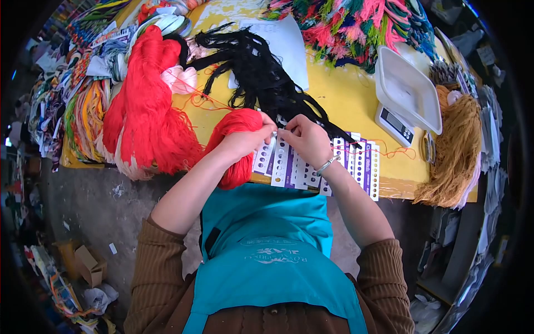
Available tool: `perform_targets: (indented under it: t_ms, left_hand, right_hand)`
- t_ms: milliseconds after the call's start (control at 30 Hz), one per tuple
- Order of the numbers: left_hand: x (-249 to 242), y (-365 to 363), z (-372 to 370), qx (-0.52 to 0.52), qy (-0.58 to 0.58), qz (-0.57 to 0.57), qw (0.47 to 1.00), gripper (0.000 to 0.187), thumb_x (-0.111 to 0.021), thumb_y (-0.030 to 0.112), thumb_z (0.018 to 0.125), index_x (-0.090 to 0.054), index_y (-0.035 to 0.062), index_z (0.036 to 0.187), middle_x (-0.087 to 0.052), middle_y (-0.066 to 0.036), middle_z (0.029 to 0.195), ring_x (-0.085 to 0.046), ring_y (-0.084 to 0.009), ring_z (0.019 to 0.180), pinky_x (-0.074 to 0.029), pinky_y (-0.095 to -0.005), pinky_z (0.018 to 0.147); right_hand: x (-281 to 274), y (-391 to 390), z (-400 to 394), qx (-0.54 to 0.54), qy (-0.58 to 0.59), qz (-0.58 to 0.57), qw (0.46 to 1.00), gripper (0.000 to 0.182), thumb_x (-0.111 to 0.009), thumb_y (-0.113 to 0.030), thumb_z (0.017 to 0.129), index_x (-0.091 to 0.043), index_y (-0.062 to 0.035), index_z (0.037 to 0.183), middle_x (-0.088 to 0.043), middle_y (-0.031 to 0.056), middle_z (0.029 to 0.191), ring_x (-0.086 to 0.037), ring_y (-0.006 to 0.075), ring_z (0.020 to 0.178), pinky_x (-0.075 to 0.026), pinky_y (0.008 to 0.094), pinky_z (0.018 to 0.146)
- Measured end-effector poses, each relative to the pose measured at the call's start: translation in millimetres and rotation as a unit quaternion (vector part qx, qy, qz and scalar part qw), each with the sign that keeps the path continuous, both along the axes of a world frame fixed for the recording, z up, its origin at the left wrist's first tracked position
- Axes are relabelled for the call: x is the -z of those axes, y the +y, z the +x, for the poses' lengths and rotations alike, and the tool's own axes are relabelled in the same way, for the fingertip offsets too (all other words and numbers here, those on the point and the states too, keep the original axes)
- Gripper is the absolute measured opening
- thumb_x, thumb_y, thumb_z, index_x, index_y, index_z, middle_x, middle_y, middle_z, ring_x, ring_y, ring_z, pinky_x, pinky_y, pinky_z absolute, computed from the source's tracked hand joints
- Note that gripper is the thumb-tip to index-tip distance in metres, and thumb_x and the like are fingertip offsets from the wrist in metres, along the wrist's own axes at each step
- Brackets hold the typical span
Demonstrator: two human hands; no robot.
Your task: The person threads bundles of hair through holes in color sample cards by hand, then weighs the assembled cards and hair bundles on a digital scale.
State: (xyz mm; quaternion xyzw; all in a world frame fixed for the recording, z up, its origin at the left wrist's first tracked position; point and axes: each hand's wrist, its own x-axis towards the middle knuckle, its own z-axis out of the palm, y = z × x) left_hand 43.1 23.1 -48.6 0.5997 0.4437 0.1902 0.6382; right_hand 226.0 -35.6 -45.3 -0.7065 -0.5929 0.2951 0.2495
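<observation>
My left hand has its fingers closed in a pinch, and a looped hank of red thread hangs against it. Fingertip to fingertip with it, my right hand is also pinched. A tiny pale bit shows between the fingertips, too small to name. Just below the hands, a row of white and purple thread cards with punched holes lies along the table's front edge. Loose red thread trails over the cards to the right. Black thread strands lie directly beyond my hands.
A large red thread bundle and multicoloured skeins cover the left of the yellow table. A digital scale with a white tray, scissors and a tan thread bundle are at right. Bright mixed threads lie behind.
</observation>
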Motion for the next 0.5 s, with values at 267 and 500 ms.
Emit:
perform_targets:
  t_ms: [267,500]
  left_hand:
    - [-1.3,4.1,13.0,0.040,-0.035,-0.143,0.988,0.025,-0.052,0.028,0.098,-0.062,0.0088,0.086,-0.060,-0.001,0.065,-0.044,-0.0052,0.047,-0.034,-0.0204,0.045]
    - [0.9,14.5,13.4,0.070,-0.078,-0.179,0.978,0.007,-0.059,0.017,0.088,-0.060,0.0101,0.090,-0.051,0.003,0.062,-0.040,-0.0050,0.045,-0.028,-0.0212,0.042]
  right_hand:
    - [14.1,7.2,10.5,0.005,0.097,0.015,0.995,0.050,-0.058,-0.052,0.091,-0.064,-0.0031,0.094,-0.069,0.0087,0.075,-0.067,0.0227,0.071,-0.051,0.0335,0.066]
    - [8.2,6.6,14.7,-0.024,0.143,-0.001,0.989,0.048,-0.057,-0.049,0.091,-0.063,-0.0025,0.099,-0.069,0.0118,0.077,-0.067,0.0269,0.074,-0.051,0.0347,0.069]
